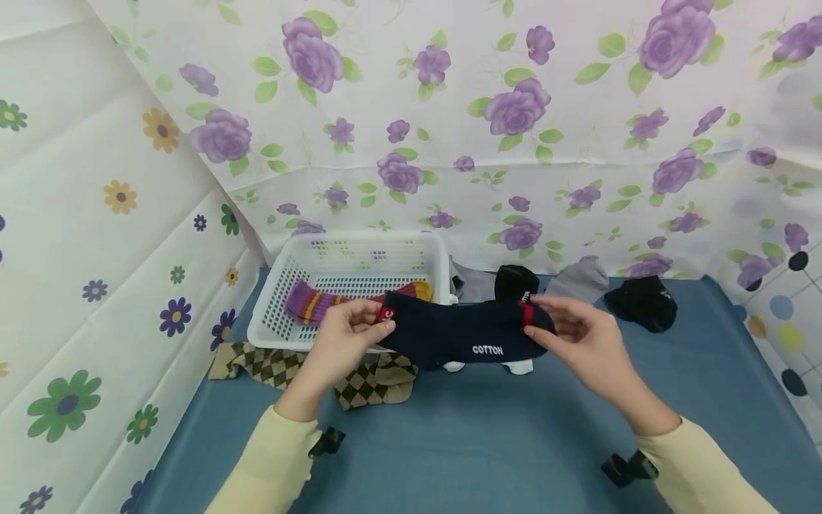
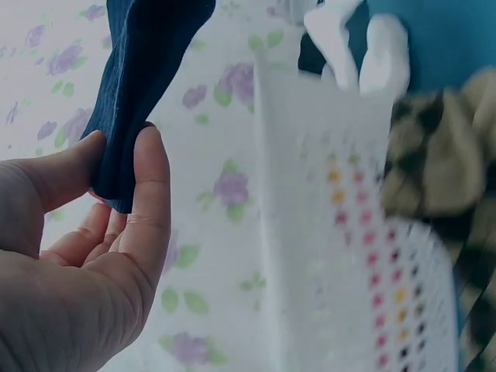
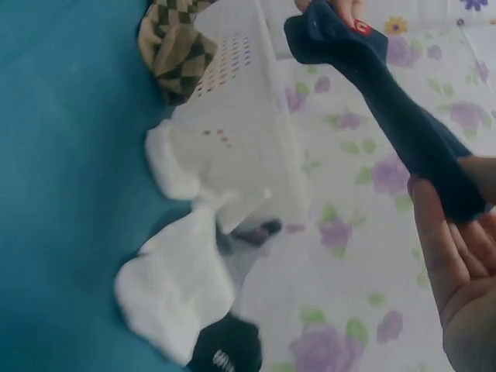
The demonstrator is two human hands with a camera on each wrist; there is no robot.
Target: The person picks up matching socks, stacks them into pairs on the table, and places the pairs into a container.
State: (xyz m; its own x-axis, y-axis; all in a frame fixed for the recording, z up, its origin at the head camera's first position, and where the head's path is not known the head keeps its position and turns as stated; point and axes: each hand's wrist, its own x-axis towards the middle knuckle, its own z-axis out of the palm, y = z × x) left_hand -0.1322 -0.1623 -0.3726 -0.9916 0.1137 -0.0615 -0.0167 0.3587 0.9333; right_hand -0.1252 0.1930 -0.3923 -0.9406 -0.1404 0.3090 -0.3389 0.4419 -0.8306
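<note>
1 navy sock [image 1: 472, 332] with COTTON lettering is stretched in midair over the blue table [image 1: 475, 435]. You've got your left hand [image 1: 347, 335] pinching it at the lettered red tag [image 1: 386, 314] and your right hand [image 1: 591, 343] gripping the other end. Behind it, toward your left, the white basket [image 1: 411, 250] has a striped sock [image 1: 311, 303] inside and checkered cloth [image 1: 375, 382] along the front.

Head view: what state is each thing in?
Navy sock: held out between both hands
Left hand: pinching one end
Right hand: pinching the other
Basket: upright
Purple striped sock: lying in it
Checkered sock: lying on the table
Rightmost black sock: crumpled
White socks: mostly hidden behind the navy one
</note>
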